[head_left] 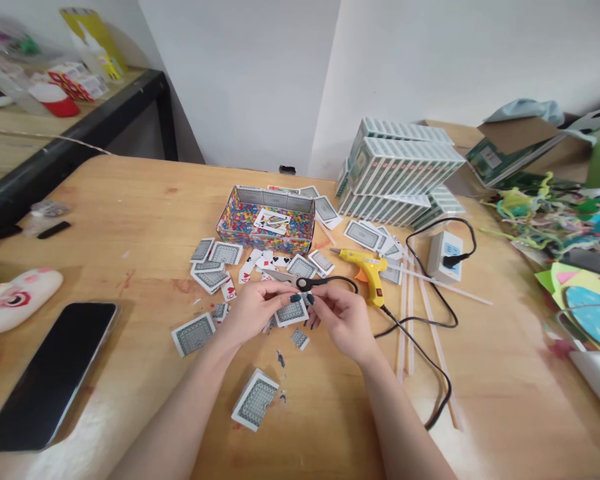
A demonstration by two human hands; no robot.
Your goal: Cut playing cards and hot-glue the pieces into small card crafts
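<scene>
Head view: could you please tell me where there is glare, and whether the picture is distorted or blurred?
Head view: pale glare on the tabletop near the phone; head view: wide-angle stretching, with the phone drawn out towards the lower-left corner; head view: slight softness, so the small piece between left hand and right hand is unclear.
</scene>
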